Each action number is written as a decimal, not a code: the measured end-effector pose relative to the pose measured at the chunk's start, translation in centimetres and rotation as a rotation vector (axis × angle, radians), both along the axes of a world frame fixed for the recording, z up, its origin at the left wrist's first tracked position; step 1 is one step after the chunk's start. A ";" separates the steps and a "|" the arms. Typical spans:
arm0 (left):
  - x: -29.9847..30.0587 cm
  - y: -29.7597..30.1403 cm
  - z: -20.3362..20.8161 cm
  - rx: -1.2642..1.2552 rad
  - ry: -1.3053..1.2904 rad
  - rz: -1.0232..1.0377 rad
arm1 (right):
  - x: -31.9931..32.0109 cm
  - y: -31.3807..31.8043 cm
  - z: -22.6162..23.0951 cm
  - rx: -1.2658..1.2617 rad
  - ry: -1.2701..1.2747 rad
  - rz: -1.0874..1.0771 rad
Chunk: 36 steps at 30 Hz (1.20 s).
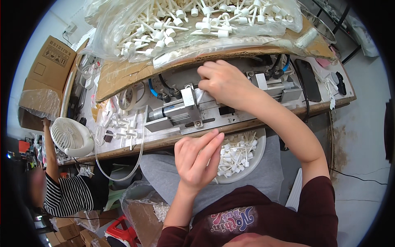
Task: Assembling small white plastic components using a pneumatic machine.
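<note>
My right hand (224, 82) reaches over the metal fixture (214, 117) on the bench, its fingers curled together. A white stick-shaped plastic piece (200, 96) shows at its fingertips, beside the left clamp block (190, 103); the rest of the piece is hidden. Nearer to me, my left hand (195, 159) is at the bench edge with thumb and fingers pressed together; whatever they may pinch cannot be made out. Below and right of it, a round white tub (260, 154) in my lap holds many small white plastic pieces (238, 158).
A clear bag of white plastic scoops (168, 31) lies on a cardboard sheet (119, 78) behind the fixture. Pneumatic cylinders (168, 115) flank the work spot. Left are white sprue parts (123, 127) and a fan (72, 136); right, a black phone (307, 80). Another person (68, 193) sits left.
</note>
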State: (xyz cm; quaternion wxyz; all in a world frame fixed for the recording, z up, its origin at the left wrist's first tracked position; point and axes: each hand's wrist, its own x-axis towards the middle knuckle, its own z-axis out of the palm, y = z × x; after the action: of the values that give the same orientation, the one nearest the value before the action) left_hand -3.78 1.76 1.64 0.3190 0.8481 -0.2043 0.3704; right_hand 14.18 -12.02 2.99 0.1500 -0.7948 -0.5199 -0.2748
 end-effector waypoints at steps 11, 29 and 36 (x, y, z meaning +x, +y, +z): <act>3.2 -0.6 1.6 -0.113 -0.030 -0.097 | -5.8 -3.4 3.9 0.609 1.806 0.080; 4.0 -2.9 -1.2 0.240 0.223 0.021 | 6.3 -0.4 8.5 0.059 0.276 -0.381; 4.5 -2.9 -0.9 0.374 0.206 0.112 | 5.2 -2.1 8.4 0.244 0.356 -0.204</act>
State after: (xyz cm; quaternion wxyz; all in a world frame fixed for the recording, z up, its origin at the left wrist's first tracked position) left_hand 0.74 -1.11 0.79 0.1542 0.9359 -0.1883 0.2547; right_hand 19.41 -14.08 11.37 0.3058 -0.8551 -0.3652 -0.2046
